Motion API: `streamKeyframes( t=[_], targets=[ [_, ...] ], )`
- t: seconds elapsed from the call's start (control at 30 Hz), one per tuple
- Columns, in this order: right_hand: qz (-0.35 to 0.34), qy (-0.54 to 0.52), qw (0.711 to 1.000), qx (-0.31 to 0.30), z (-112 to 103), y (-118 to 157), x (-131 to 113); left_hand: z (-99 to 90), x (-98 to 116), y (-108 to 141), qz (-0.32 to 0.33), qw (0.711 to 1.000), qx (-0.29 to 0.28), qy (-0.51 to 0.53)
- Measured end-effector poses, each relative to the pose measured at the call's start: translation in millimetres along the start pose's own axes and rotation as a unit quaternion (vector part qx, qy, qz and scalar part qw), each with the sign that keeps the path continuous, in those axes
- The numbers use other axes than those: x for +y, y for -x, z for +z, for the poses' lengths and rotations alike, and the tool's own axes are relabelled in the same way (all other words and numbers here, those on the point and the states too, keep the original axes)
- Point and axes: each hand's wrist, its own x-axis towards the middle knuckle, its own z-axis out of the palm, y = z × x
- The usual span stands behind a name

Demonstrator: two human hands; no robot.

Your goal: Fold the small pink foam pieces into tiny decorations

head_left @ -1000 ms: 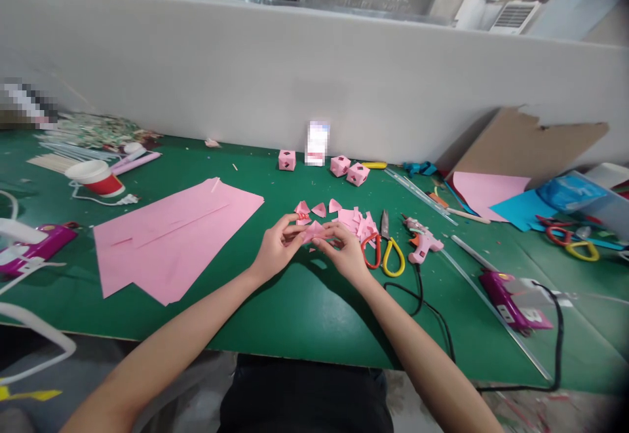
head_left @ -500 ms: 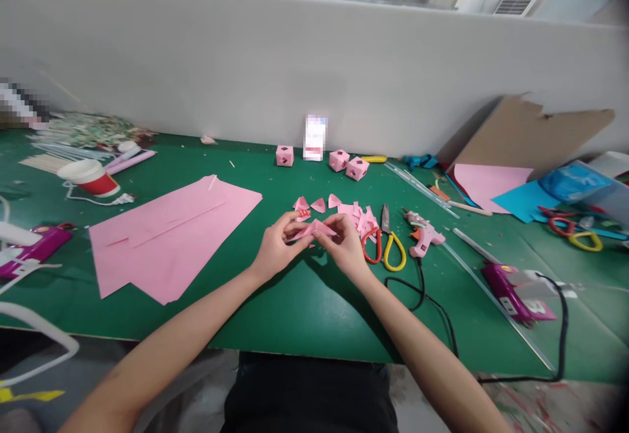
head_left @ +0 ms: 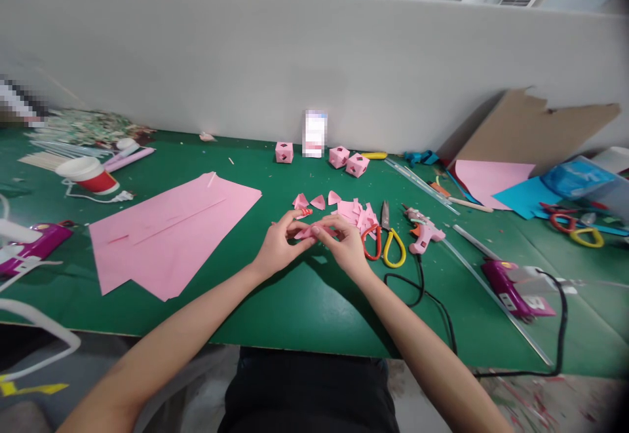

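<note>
Between my two hands is a small folded piece of pink paper (head_left: 305,232), largely covered by my fingers. My left hand (head_left: 279,244) pinches it from the left, and my right hand (head_left: 346,244) grips it from the right with thumb and fingers together. Just beyond my fingers lie a few small folded pink pieces (head_left: 318,202). A pile of pink paper scraps (head_left: 354,211) sits behind my right hand. Scissors (head_left: 386,236) with one red and one yellow handle loop rest right of that hand, beside a pink glue gun (head_left: 423,231).
Large pink sheets (head_left: 171,243) lie on the left of the green table (head_left: 289,321). Pink paper cubes with holes (head_left: 284,152) stand near a propped phone (head_left: 314,133). A paper cup (head_left: 91,175) is far left; a purple power strip (head_left: 511,289) and black cable are right.
The pink piece's raised, pointed flap has gone down, and less of the paper shows between my fingers. My hands stay in nearly the same place.
</note>
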Motion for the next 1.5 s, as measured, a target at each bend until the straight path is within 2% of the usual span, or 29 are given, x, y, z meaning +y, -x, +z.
streamKeyframes(
  t=[0.3,0.63,0.97,1.5],
  targets=[
    [0.007,-0.002,1.000,-0.012,2,1,1,0.0,0,1,0.017,0.999,-0.004,-0.040],
    [0.057,-0.065,0.996,-0.028,5,2,1,0.9,-2,1,0.015,0.999,0.004,-0.043],
    [0.050,-0.046,0.998,-0.007,6,2,4,0.8,-11,-3,0.004,0.999,0.007,-0.035],
    [0.078,-0.076,0.994,-0.010,6,1,5,-0.4,-7,-2,0.001,0.997,-0.001,-0.072]
  ],
)
